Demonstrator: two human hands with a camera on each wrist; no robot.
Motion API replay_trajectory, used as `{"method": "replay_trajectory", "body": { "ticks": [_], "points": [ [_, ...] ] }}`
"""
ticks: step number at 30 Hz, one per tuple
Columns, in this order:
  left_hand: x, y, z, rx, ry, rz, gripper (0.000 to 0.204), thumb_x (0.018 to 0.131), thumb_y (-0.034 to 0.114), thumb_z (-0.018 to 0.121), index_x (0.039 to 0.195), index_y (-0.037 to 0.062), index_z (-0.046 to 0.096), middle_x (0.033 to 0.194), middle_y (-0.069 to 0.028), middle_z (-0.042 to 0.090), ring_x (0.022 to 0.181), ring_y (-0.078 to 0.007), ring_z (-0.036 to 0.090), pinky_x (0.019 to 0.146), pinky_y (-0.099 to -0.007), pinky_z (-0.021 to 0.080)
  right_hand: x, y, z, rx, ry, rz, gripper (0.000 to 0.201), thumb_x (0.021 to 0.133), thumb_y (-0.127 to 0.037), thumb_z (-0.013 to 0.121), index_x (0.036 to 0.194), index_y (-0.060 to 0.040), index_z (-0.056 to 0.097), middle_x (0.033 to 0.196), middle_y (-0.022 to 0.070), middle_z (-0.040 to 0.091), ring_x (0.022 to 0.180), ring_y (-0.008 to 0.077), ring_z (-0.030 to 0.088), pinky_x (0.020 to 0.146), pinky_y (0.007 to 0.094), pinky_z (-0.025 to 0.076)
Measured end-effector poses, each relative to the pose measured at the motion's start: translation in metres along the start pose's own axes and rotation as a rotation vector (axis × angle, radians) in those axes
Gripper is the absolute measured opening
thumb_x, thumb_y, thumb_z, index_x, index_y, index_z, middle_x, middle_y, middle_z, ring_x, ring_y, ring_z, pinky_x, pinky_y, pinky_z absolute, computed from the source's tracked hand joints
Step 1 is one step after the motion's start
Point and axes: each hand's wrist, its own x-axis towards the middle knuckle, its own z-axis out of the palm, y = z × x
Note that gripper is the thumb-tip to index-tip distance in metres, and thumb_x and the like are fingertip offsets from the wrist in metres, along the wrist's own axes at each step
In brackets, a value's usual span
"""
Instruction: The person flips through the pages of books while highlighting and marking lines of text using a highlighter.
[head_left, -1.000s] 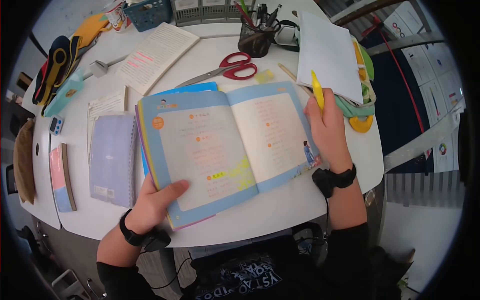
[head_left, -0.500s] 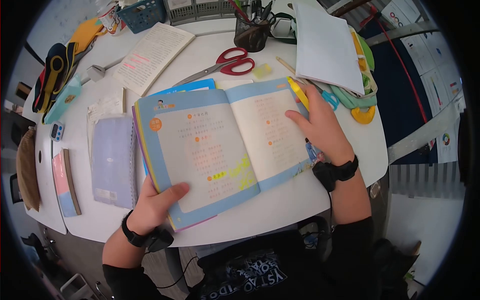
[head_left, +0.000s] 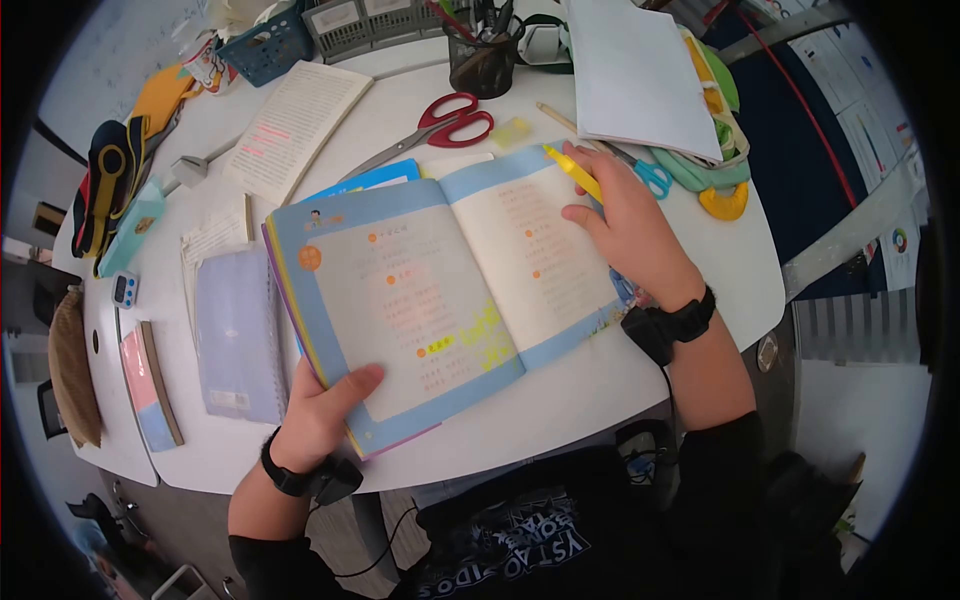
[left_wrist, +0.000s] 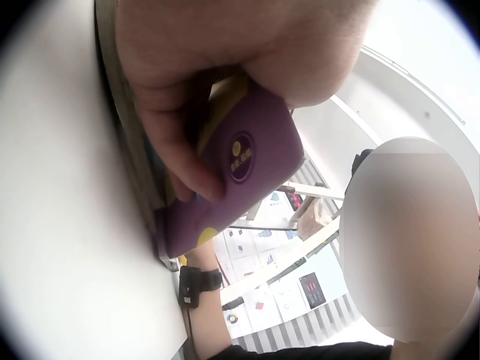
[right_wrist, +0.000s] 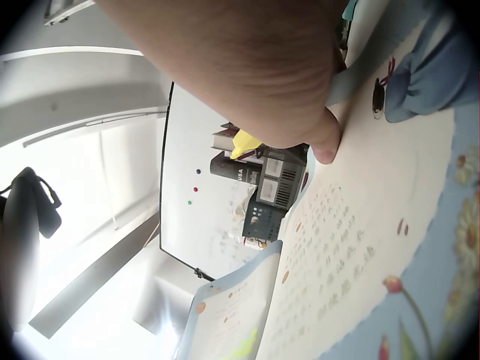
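Note:
An open book [head_left: 345, 290] with blue-bordered pages tilts up off the table in the head view. My left hand [head_left: 318, 412] grips its lower left edge, thumb on the page. In the left wrist view, fingers curl against the purple cover [left_wrist: 259, 142] underneath. At the book's right edge, my right hand [head_left: 645, 240] holds a yellow highlighter [head_left: 577, 173], its tip pointing up and left over the page's top corner. The right thumb [right_wrist: 327, 142] rests on the right page. A line low on the left page bears a yellow mark [head_left: 441, 344].
Red-handled scissors [head_left: 455, 122] lie beyond the book, near a mesh pen cup [head_left: 482, 65]. White paper [head_left: 640, 80] covers part of a green-yellow pouch [head_left: 715, 178] at the right. To the left lie a lilac notebook [head_left: 238, 330] and a printed book [head_left: 300, 125].
My right hand has come down and left from the book's upper right side onto its right page, and the highlighter has tipped leftward. The left hand keeps its grip.

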Motion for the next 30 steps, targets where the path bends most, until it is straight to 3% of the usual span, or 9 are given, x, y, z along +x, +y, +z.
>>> {"method": "replay_trajectory", "body": {
  "ticks": [3,7,12,16,22,25,27,28,30],
  "points": [
    [0.002,-0.001,0.003,-0.013,0.050,0.046,0.045,0.098,0.001,0.061,0.143,-0.0041,0.054,0.130,-0.0135,0.068,0.115,-0.0209,0.067,0.097,-0.0361,0.055,0.000,-0.003,0.000,0.089,-0.016,0.095,0.061,0.092,-0.013,0.075,0.146,0.0015,0.050,0.144,0.0233,0.057,0.137,0.0408,0.051,0.115,0.0438,0.041],
    [0.000,0.000,0.003,0.001,0.044,0.017,0.045,0.098,0.001,0.061,0.143,-0.0038,0.053,0.131,-0.0134,0.067,0.116,-0.0204,0.066,0.097,-0.0356,0.055,0.000,-0.011,-0.006,0.070,-0.031,0.091,0.057,0.090,-0.012,0.076,0.141,0.0009,0.053,0.139,0.0230,0.058,0.132,0.0409,0.053,0.112,0.0440,0.043],
    [-0.001,-0.001,0.002,0.011,0.018,0.005,0.045,0.099,0.000,0.060,0.143,-0.0036,0.053,0.133,-0.0133,0.067,0.117,-0.0203,0.065,0.098,-0.0355,0.054,0.001,-0.015,-0.011,0.027,0.001,0.153,0.052,0.085,-0.011,0.080,0.129,0.0005,0.055,0.122,0.0196,0.061,0.118,0.0388,0.058,0.103,0.0439,0.047],
    [0.002,-0.001,0.003,0.020,0.056,0.052,0.044,0.099,0.001,0.061,0.143,-0.0037,0.053,0.132,-0.0134,0.067,0.117,-0.0200,0.066,0.098,-0.0350,0.054,0.002,-0.013,-0.010,-0.013,0.032,0.096,0.055,0.084,-0.012,0.081,0.131,0.0006,0.055,0.118,0.0182,0.062,0.117,0.0384,0.058,0.101,0.0438,0.048],
    [-0.002,0.000,0.001,0.012,0.020,0.002,0.044,0.099,0.000,0.061,0.143,-0.0038,0.053,0.132,-0.0130,0.066,0.118,-0.0197,0.064,0.098,-0.0350,0.054,0.002,-0.025,-0.014,0.057,0.066,0.167,0.054,0.084,-0.010,0.081,0.131,-0.0005,0.056,0.112,0.0161,0.064,0.111,0.0363,0.061,0.095,0.0429,0.049],
    [0.000,0.001,0.000,0.036,0.009,0.034,0.044,0.100,-0.001,0.060,0.143,-0.0040,0.053,0.132,-0.0130,0.066,0.117,-0.0196,0.064,0.098,-0.0349,0.054,0.003,-0.018,-0.013,0.104,0.108,0.227,0.047,0.089,-0.013,0.078,0.129,0.0000,0.057,0.109,0.0163,0.064,0.103,0.0365,0.064,0.090,0.0414,0.051],
    [0.001,0.001,0.000,0.046,-0.006,0.037,0.043,0.100,-0.001,0.060,0.142,-0.0040,0.054,0.133,-0.0130,0.066,0.117,-0.0195,0.064,0.098,-0.0348,0.054,0.003,-0.005,-0.006,0.079,0.314,0.088,0.034,0.100,-0.019,0.069,0.125,0.0005,0.059,0.099,0.0131,0.065,0.088,0.0281,0.064,0.081,0.0364,0.051],
    [0.002,0.001,-0.001,0.047,-0.027,0.047,0.043,0.100,-0.001,0.059,0.143,-0.0039,0.054,0.133,-0.0128,0.066,0.118,-0.0195,0.064,0.099,-0.0347,0.053,0.004,-0.006,-0.008,0.076,0.313,0.087,0.034,0.100,-0.019,0.069,0.125,0.0005,0.059,0.099,0.0131,0.065,0.088,0.0281,0.064,0.081,0.0364,0.051],
    [0.001,0.000,-0.001,0.043,-0.041,0.047,0.043,0.100,-0.001,0.059,0.143,-0.0038,0.054,0.134,-0.0126,0.066,0.119,-0.0195,0.064,0.100,-0.0346,0.053,0.005,-0.011,-0.011,0.406,0.318,0.175,0.028,0.108,-0.024,0.058,0.123,-0.0001,0.059,0.089,0.0083,0.063,0.079,0.0177,0.059,0.076,0.0322,0.049]
  ]
}}
